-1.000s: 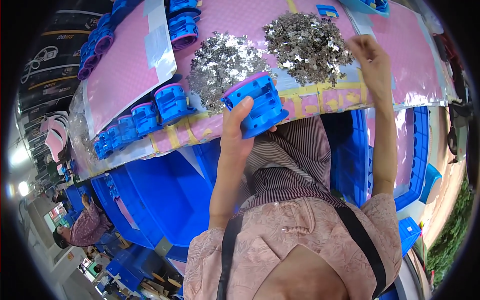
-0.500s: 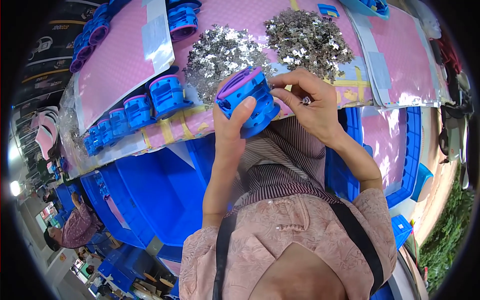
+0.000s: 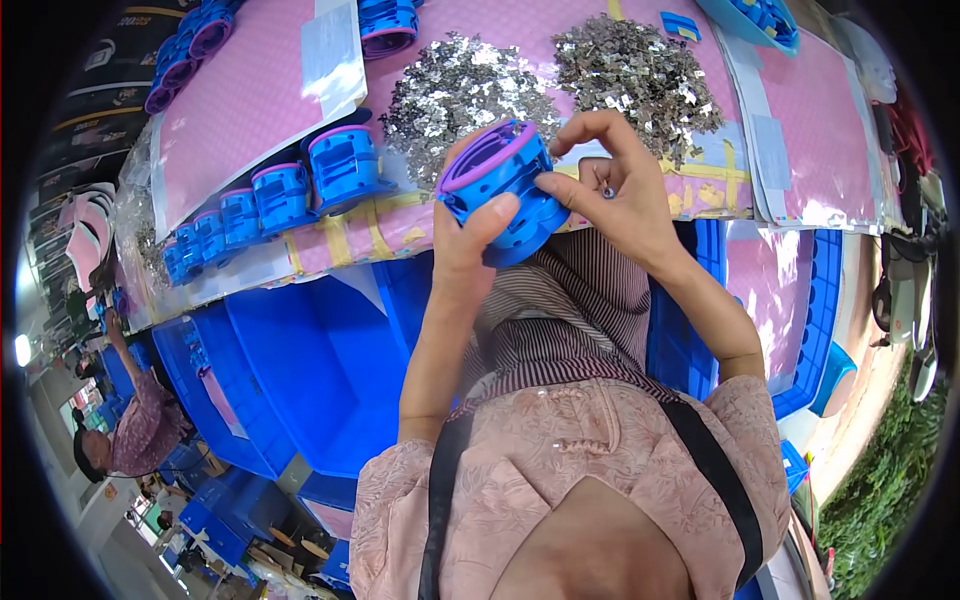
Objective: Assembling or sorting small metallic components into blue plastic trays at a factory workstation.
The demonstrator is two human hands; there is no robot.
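Observation:
My left hand (image 3: 468, 235) is closed round a blue plastic housing (image 3: 517, 190) with a purple rim. It holds the housing tilted over the table's front edge, thumb across its near side. My right hand (image 3: 625, 190) is at the housing's right side, thumb tip against it and index finger bent close to it. A small shiny metal piece (image 3: 607, 192) shows in its curled fingers. Whether another piece sits between thumb and index finger, I cannot tell. Beyond the hands lie two heaps of small metal clips, a left heap (image 3: 455, 95) and a right heap (image 3: 645, 80).
Several similar blue housings (image 3: 342, 165) stand in a row along the table's front left edge. A blue bin (image 3: 320, 360) is below the table at left, a blue crate (image 3: 825, 300) at right. A light-blue bowl (image 3: 745, 25) holds blue parts. Another person (image 3: 145, 425) is far left.
The housing has turned slightly, showing more of its purple rim. My right index finger has lifted and spread from the thumb. The view has shifted a little.

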